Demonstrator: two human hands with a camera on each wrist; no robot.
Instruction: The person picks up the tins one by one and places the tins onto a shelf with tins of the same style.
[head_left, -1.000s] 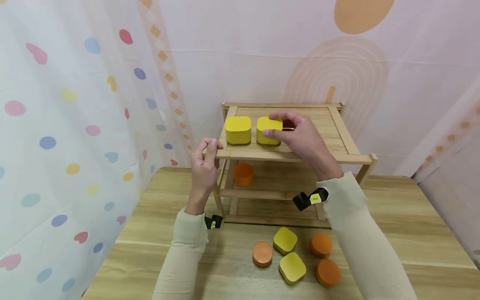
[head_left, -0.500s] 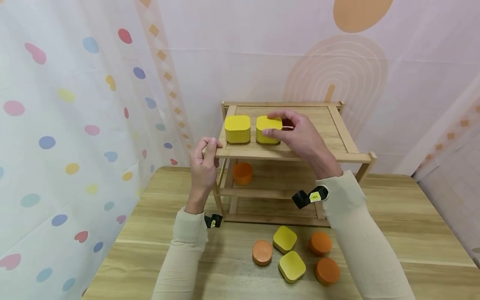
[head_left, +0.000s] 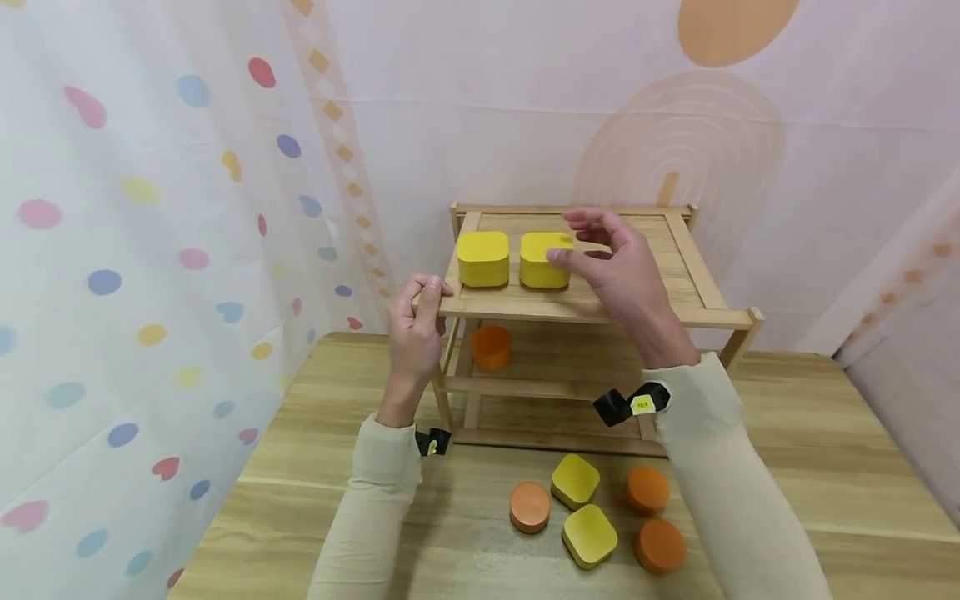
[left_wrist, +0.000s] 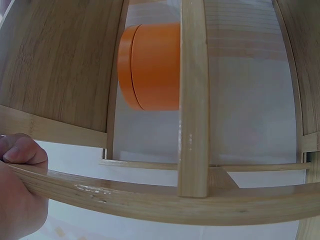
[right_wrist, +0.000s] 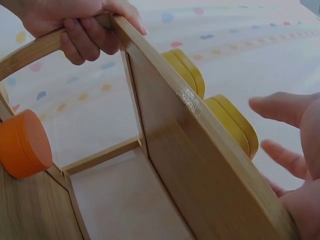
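At the wooden rack's (head_left: pixel 690 258) front left corner, my left hand (head_left: pixel 417 329) grips the top shelf's edge with its fingers curled over it. Two yellow rounded-square tins sit side by side on that shelf, a left tin (head_left: pixel 483 260) and a right tin (head_left: pixel 540 265). Beside the right tin is my right hand (head_left: pixel 626 279), fingers spread and holding nothing. The right wrist view shows its fingertips (right_wrist: pixel 260 105) apart from the yellow tins. On the middle shelf stands an orange round tin (left_wrist: pixel 155 67), partly behind a rail in the left wrist view.
On the table (head_left: pixel 300 467) in front of the rack lie yellow square tins (head_left: pixel 588 536) and orange round tins (head_left: pixel 660 546), several in all. A paler orange round tin (head_left: pixel 529 507) lies left of them. Patterned curtains (head_left: pixel 187 250) hang behind and to the left.
My right hand has let go of the right yellow tin, its fingers lifting and moving slightly right and back. The tin stays on the shelf. My left hand keeps its grip on the corner.
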